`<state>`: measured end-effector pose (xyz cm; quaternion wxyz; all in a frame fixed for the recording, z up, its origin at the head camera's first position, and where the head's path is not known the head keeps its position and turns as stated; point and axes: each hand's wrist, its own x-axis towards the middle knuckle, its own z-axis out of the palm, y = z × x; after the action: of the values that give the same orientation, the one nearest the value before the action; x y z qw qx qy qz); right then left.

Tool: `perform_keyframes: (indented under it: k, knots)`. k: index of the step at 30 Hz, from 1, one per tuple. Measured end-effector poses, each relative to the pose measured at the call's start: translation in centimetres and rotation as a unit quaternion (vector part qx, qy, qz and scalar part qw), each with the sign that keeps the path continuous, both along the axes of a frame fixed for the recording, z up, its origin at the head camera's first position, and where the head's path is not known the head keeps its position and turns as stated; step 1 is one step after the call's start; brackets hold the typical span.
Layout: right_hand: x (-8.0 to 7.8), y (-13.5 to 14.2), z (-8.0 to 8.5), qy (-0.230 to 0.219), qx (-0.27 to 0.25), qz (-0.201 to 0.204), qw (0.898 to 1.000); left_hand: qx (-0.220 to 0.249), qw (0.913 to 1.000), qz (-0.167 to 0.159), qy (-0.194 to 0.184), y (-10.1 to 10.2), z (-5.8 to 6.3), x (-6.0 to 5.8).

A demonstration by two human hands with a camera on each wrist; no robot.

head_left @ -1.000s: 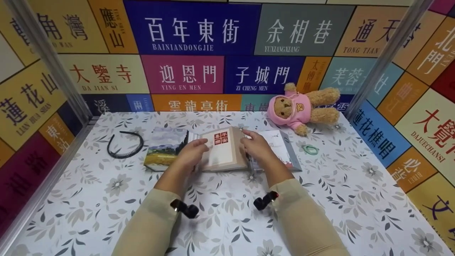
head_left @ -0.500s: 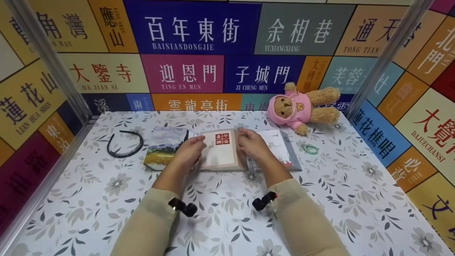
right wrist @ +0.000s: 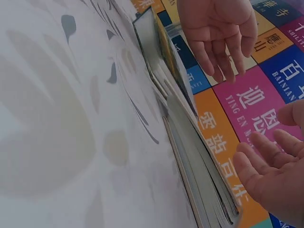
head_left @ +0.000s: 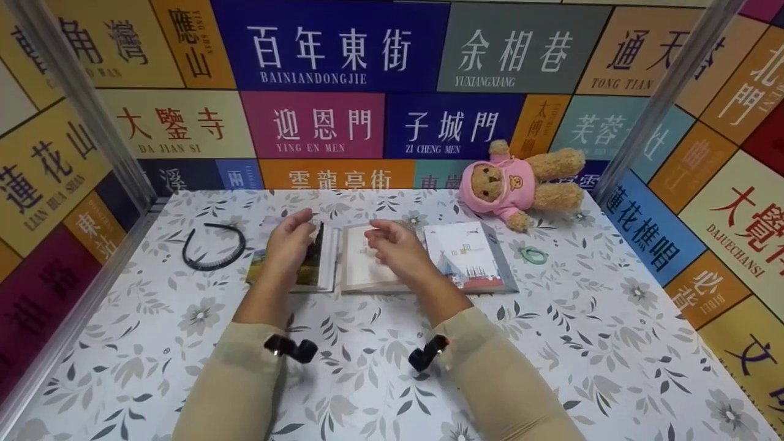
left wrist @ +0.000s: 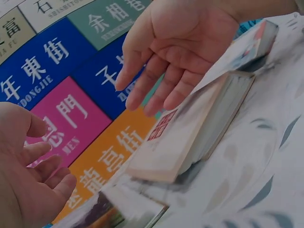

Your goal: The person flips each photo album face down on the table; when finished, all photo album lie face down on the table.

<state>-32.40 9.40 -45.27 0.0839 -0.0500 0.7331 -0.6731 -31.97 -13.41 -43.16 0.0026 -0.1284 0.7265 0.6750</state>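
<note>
My left hand (head_left: 285,250) hovers over a landscape-painted book (head_left: 308,274), hiding much of its cover. Over the middle beige book (head_left: 361,269) is my right hand (head_left: 398,248), fingers relaxed and slightly bent, holding nothing. That book lies flat, and its red printed square is covered in the head view. In the left wrist view, the red block shows on the beige book (left wrist: 164,142), with a gap between it and my right hand (left wrist: 185,57). My left hand (right wrist: 218,33) also appears empty in the right wrist view. A white illustrated book (head_left: 468,254) lies to the right.
A black toothed headband (head_left: 214,266) lies on the left of the floral-patterned table (head_left: 367,380). A teddy bear (head_left: 520,184) in a pink hoodie lies at the back right. Near it is a green band (head_left: 534,255). Printed wall panels (head_left: 331,55) enclose the table.
Both hands have let go of the beige book's sides. The left hand has moved left over the landscape book; the right hand has moved left over the beige book.
</note>
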Motion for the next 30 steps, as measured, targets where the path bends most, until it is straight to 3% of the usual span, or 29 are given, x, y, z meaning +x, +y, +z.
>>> perform_keyframes:
  k: [7,14,17,21,30]
  knots:
    - [0.1,-3.6,-0.5,0.012,0.006,0.029,0.999,0.01,0.9995,0.013,0.025,-4.2,0.1,0.8]
    - [0.7,-7.1,-0.9,0.045,0.015,0.061,0.997,-0.031,0.9994,0.014,0.01,-8.0,-0.1,1.9]
    - [0.8,-8.5,-1.0,0.051,0.006,0.08,0.995,-0.014,0.9998,0.015,0.007,-9.2,-0.4,1.8]
    - [0.9,-9.9,-1.4,0.056,0.0,0.077,0.995,0.014,0.9998,0.007,-0.013,-10.0,-0.9,1.5]
    - [1.6,-10.3,-2.4,0.046,0.02,0.079,0.996,-0.011,0.9982,-0.003,-0.058,-10.0,-2.0,1.5]
